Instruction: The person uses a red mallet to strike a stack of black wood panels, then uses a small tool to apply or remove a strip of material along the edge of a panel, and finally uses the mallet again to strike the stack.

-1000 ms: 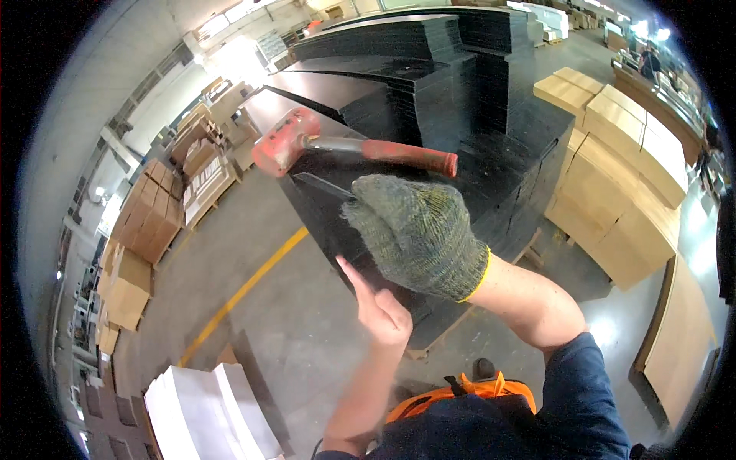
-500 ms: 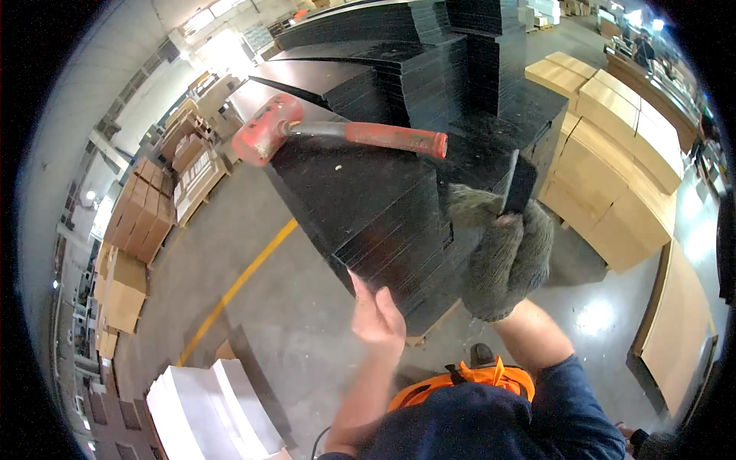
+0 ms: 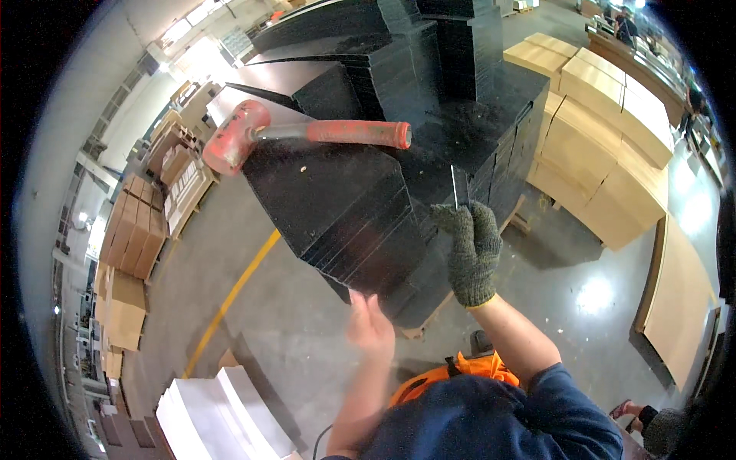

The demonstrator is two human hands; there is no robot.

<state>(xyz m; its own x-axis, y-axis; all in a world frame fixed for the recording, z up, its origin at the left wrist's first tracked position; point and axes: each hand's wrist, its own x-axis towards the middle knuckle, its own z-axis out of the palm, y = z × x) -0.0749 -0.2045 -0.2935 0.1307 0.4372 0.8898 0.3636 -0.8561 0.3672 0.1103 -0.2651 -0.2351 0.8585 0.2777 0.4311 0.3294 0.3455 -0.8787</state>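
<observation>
My bare left hand (image 3: 369, 326), slightly blurred, reaches the near lower edge of a stack of black panels (image 3: 349, 195). Its thumb and fingers are pinched together at that edge; what lies between them is too small to make out. In a grey knitted glove, my right hand (image 3: 474, 257) is closed around a flat, dark blade-like tool (image 3: 461, 188) with a bright edge, which points up and away beside the stack. A mallet (image 3: 307, 132) with a worn red head and a red grip lies across the top panel, beyond both hands.
Taller black panel stacks (image 3: 399, 69) stand behind. Pale wooden boards (image 3: 598, 146) are piled at the right, and a brown sheet (image 3: 675, 299) lies nearer. White panels (image 3: 218, 414) sit at lower left, past a yellow floor line (image 3: 230, 307). Cartons (image 3: 126, 287) line the left.
My left fingers have come together at the panel edge. My right hand has moved left and away from me with the tool. The view has shifted, so the mallet appears farther left.
</observation>
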